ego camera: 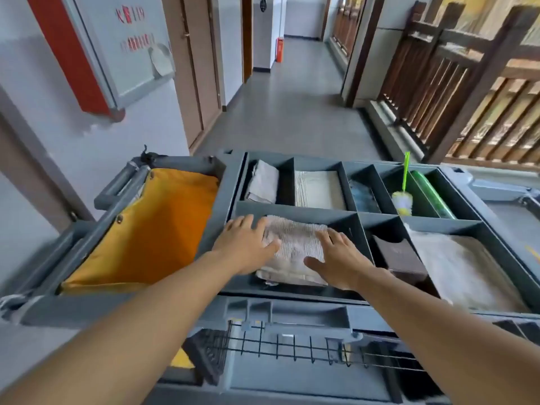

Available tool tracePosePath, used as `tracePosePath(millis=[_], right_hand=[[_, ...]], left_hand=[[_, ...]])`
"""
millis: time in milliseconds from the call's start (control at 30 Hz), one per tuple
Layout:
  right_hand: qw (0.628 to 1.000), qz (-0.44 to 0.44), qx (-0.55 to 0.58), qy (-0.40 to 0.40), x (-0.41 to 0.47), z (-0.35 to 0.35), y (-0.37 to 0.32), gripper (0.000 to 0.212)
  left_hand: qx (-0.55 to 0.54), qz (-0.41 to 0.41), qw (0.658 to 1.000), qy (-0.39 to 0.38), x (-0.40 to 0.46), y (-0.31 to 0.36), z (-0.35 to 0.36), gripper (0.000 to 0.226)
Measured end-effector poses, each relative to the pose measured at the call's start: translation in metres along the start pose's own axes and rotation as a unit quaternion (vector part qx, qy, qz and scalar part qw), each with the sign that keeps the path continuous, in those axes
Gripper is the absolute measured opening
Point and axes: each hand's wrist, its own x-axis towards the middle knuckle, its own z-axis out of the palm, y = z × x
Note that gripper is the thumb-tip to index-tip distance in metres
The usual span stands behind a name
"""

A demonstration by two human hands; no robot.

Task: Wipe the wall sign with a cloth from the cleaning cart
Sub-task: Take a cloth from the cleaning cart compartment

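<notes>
A folded pale grey cloth (295, 244) lies in the near-left compartment of the grey cleaning cart (230, 185). My left hand (248, 244) rests flat on the cloth's left side, fingers spread and straight. My right hand (339, 258) lies on its right side, fingers straight, thumb stretched toward the cloth's front edge. Neither hand has the cloth pinched. The wall sign (122, 45), a glossy panel with red lettering and a red strip beside it, hangs on the left wall above the cart.
A yellow bag (152, 229) hangs at the cart's left. Other compartments hold folded cloths (318, 190), a dark box (400, 258), a green-handled duster (403, 197) and a green roll (432, 194). A corridor runs ahead, with doors on the left and a wooden railing (453, 83) on the right.
</notes>
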Motion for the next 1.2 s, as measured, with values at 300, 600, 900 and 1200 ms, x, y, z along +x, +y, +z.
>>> tracePosePath(millis=[300, 600, 900, 1200], right_hand=[[0.995, 0.088, 0.044, -0.012, 0.049, 0.019, 0.001, 0.051], [0.989, 0.109, 0.055, 0.082, 0.064, 0.023, 0.003, 0.026], [0.953, 0.168, 0.211, 0.142, 0.070, 0.030, 0.001, 0.048], [0.958, 0.169, 0.172, 0.158, 0.075, 0.036, -0.002, 0.020]], left_hand=[[-0.023, 0.022, 0.999, -0.039, 0.062, -0.007, 0.031, 0.045], [-0.160, 0.011, 0.983, 0.085, 0.094, -0.012, 0.037, 0.013], [-0.259, -0.031, 0.961, 0.097, 0.101, -0.014, 0.047, 0.030], [-0.207, -0.057, 0.974, 0.072, 0.097, -0.012, 0.048, 0.032]])
